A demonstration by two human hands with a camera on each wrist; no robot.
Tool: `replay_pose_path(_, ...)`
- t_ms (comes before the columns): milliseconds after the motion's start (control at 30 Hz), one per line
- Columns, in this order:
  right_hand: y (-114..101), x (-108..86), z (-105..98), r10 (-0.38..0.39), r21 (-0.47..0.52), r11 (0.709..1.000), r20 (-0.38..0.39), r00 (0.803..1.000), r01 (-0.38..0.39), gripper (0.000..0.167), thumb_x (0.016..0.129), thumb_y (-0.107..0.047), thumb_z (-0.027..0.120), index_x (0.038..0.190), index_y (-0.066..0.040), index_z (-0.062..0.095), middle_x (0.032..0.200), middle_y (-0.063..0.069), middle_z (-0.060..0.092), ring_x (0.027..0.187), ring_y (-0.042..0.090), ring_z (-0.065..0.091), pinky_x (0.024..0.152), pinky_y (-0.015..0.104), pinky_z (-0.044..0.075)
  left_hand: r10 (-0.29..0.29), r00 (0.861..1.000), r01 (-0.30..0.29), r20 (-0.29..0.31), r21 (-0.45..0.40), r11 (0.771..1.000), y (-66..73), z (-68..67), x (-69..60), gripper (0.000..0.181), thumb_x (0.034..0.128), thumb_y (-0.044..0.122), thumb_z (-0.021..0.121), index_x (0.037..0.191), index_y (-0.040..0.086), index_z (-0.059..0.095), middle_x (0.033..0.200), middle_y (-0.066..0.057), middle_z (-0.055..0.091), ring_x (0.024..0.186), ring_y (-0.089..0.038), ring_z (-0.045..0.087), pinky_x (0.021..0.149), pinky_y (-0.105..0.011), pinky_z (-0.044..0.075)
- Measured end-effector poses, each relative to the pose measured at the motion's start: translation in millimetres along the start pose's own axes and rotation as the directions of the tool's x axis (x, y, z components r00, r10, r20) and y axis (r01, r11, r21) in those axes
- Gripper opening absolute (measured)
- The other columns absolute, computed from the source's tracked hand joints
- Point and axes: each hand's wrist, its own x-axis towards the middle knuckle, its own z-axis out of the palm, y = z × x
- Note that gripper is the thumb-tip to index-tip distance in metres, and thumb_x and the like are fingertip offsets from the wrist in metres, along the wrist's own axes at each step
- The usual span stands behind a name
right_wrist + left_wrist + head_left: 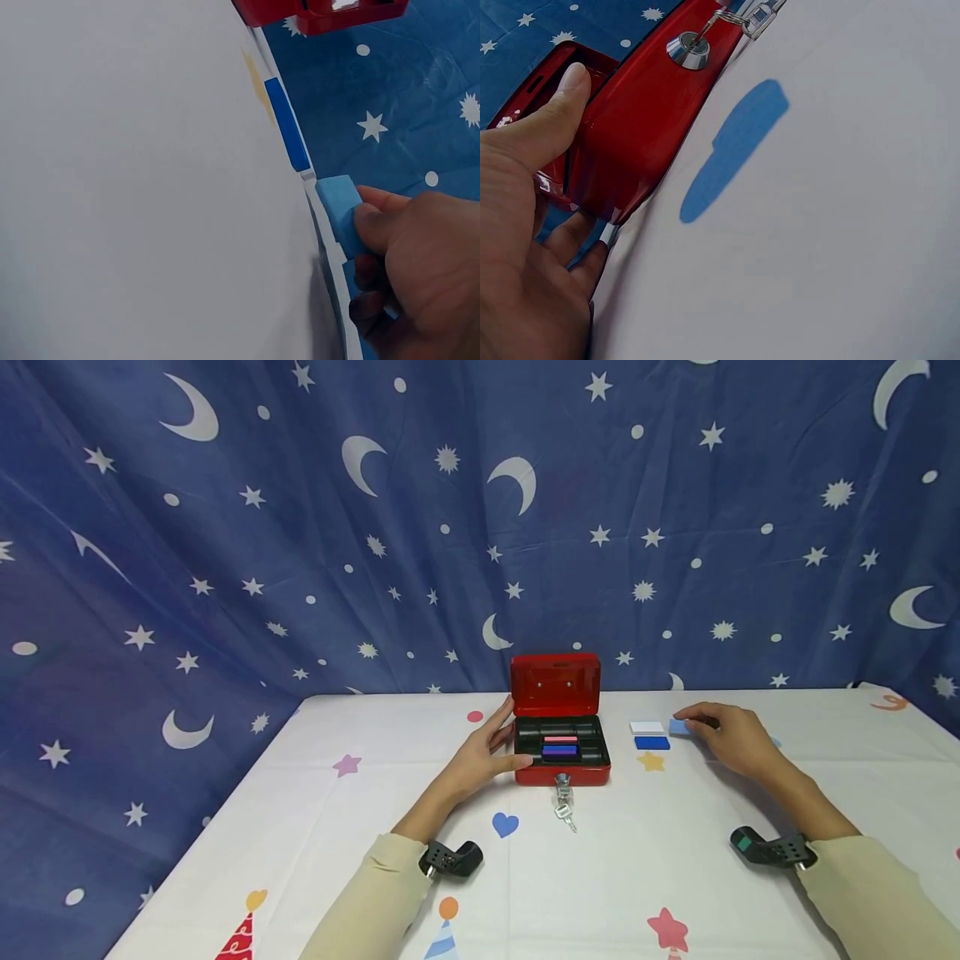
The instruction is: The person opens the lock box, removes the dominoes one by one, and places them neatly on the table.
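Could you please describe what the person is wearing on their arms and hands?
The left sleeve and right sleeve are plain pale beige. At each cuff sits a black wrist device with a rounded end, left and right; the right one bears a green patch. Both hands are ungloved.

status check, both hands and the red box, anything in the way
Left hand grips red box, lid up. Right hand pinches light blue block. White block, dark blue block lie between that and the box.
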Motion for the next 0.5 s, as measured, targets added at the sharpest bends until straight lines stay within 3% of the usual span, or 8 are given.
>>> replay_pose_path(200,3.3,-0.3,4.4,0.006,-0.005,1.000,0.005,1.000,-0.006,0.022,0.090,0.001,0.061,0.110,-0.001,0.068,0.108,0.024,0.064,0.091,0.035,0.057,0.080,0.053,0.046,0.007,1.000,-0.007,-0.006,-0.008,1.000,0.0,0.2,0.6,0.090,0.0839,0.005,0.072,0.153,0.005,0.014,0.159,-0.008,0.008,0.140,-0.031,0.025,0.113,-0.043,0.022)
replay_pose_path(500,3.8,-0.6,9.2,-0.035,-0.042,0.999,-0.021,0.999,0.034,0.026,0.086,0.006,0.061,0.111,0.002,0.069,0.104,0.023,0.058,0.077,0.027,0.048,0.063,0.036,0.040,-0.003,1.000,0.003,-0.009,-0.005,1.000,-0.8,0.6,0.6,0.091,0.0836,0.005,0.072,0.153,0.006,0.014,0.159,-0.008,0.009,0.140,-0.031,0.025,0.112,-0.043,0.023)
